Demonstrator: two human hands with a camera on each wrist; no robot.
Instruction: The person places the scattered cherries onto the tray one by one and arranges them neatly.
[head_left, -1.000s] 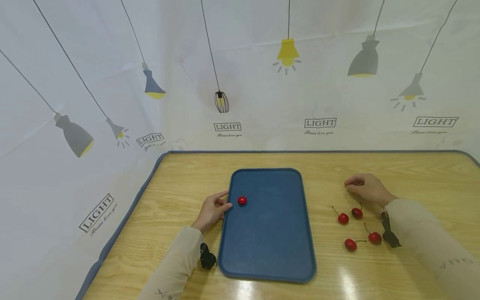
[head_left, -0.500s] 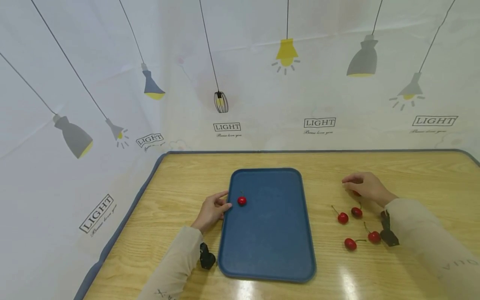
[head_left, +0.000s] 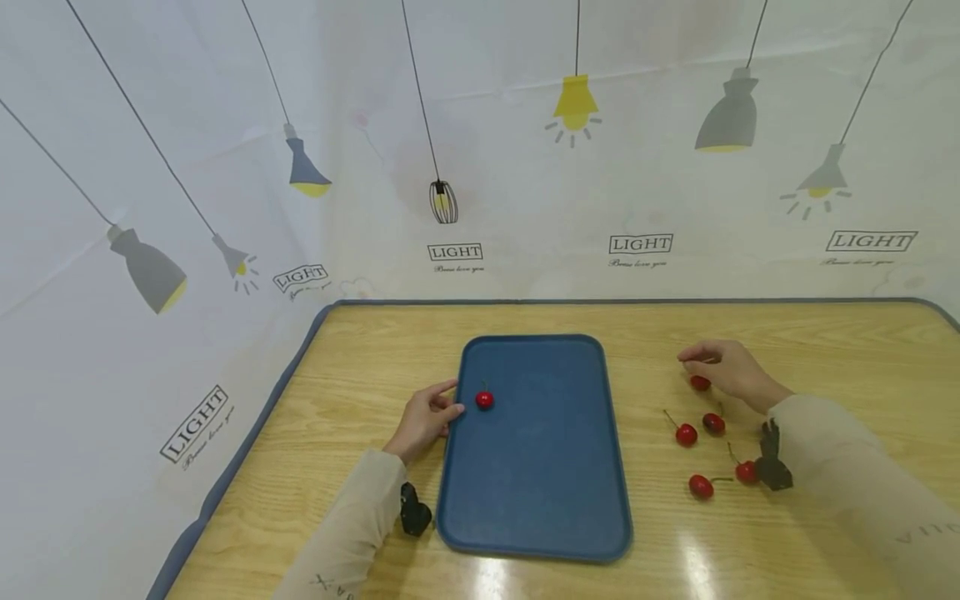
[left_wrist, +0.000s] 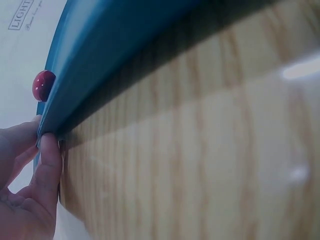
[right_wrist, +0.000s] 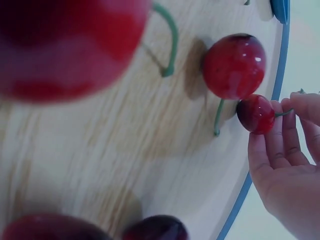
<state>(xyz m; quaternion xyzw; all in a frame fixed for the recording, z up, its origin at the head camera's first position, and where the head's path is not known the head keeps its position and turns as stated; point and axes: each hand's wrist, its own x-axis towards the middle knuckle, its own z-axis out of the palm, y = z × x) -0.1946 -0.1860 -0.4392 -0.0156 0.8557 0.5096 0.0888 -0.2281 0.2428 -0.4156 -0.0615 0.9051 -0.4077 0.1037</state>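
My left hand (head_left: 422, 423) grips the left rim of the blue rectangular tray (head_left: 536, 467), thumb and fingers on either side of the edge in the left wrist view. One red cherry (head_left: 484, 401) lies in the tray near that hand. To the tray's right, my right hand (head_left: 733, 372) pinches the green stem of another cherry (right_wrist: 256, 114) between thumb and finger. This cherry hangs at the other fingers in the right wrist view. Several more cherries lie nearer on the table, including one with a raised stem (head_left: 686, 435) and one partly hidden by the wrist strap (head_left: 746, 472).
The tray and the loose cherries rest on a light wooden table (head_left: 360, 350) with a dark blue edge. White sheeting (head_left: 510, 167) printed with lamps rises behind and at the left. Black devices are worn at both wrists, the right one (head_left: 772, 467) low over the cherries.
My right hand has shifted slightly left and away from me, and the cherry under its fingers has come into view. The left hand and the tray have stayed in place.
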